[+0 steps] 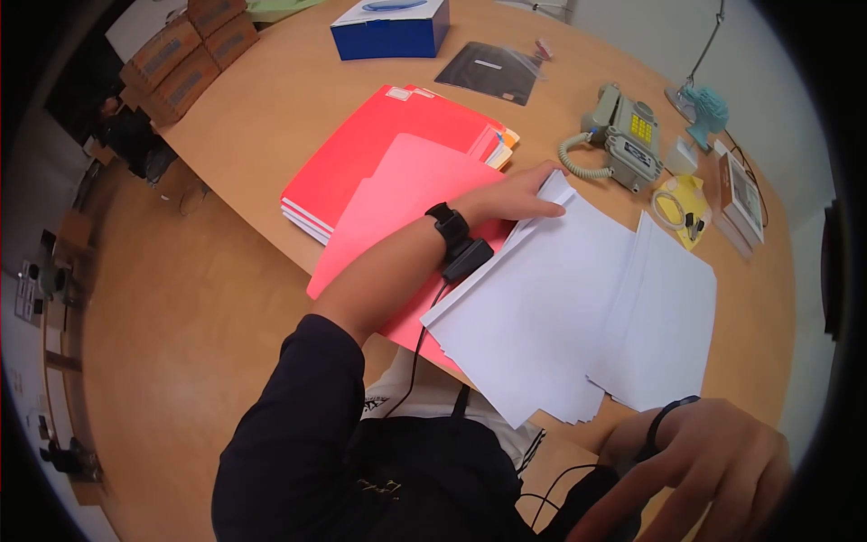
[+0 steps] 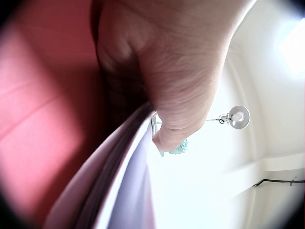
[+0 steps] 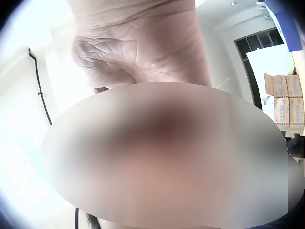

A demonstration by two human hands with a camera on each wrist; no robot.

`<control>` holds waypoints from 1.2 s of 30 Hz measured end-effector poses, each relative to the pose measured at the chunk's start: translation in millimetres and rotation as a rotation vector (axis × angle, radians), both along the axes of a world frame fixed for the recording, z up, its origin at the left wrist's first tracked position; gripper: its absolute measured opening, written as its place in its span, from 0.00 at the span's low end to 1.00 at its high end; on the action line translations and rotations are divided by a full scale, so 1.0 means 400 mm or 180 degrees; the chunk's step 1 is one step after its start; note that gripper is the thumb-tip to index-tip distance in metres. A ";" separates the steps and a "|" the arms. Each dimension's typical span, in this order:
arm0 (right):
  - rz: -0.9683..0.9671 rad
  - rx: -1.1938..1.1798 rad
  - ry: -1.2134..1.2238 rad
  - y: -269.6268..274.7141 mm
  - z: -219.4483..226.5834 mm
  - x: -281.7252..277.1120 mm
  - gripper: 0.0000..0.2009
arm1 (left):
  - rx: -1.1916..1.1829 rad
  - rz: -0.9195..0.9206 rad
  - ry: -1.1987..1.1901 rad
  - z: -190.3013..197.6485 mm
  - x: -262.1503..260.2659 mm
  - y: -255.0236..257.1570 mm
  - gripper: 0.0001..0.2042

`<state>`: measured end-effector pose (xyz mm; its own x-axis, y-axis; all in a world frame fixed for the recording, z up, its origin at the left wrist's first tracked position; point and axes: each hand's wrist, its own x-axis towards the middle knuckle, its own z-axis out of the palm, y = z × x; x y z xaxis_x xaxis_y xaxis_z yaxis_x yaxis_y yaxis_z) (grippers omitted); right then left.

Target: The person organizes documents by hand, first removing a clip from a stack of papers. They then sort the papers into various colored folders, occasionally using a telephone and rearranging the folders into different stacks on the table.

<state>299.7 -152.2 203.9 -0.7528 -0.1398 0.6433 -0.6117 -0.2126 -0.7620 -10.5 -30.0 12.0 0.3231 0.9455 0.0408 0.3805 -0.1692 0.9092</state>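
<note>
My left hand (image 1: 510, 197) grips the far left edge of a stack of white paper sheets (image 1: 551, 298), thumb on top and fingers beneath. In the left wrist view, the paper edges (image 2: 126, 171) run down from the thumb. A second fanned batch of sheets (image 1: 673, 316) overlaps the stack on its right. Under the left forearm lies a pink folder (image 1: 397, 194), partly over a pile of red folders (image 1: 397, 122) with papers inside. My right hand (image 1: 713, 465) is raised close to the head camera, apart from the papers, its fingers loosely extended; the right wrist view is largely blurred.
A corded telephone (image 1: 628, 135) stands behind the sheets, with a yellow item (image 1: 679, 206) and a book (image 1: 741, 194) to its right. Farther back are a dark folder (image 1: 488, 72) and a blue box (image 1: 388, 38). Cardboard boxes (image 1: 185, 68) sit at far left. Cables hang near my lap.
</note>
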 end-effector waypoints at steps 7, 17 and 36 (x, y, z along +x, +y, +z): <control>-0.0754 0.0458 -0.0024 0.040 0.042 -0.123 0.10 | -0.0105 0.0000 -0.0077 0.002 -0.002 -0.006 0.34; -0.3805 0.3281 -0.2132 0.059 -0.105 -0.182 0.17 | 0.0173 -0.0023 -0.0046 -0.036 -0.004 0.025 0.37; -0.5056 0.2440 -0.2797 0.153 -0.412 0.088 0.19 | 0.0135 0.0136 -0.0108 -0.026 0.001 0.022 0.35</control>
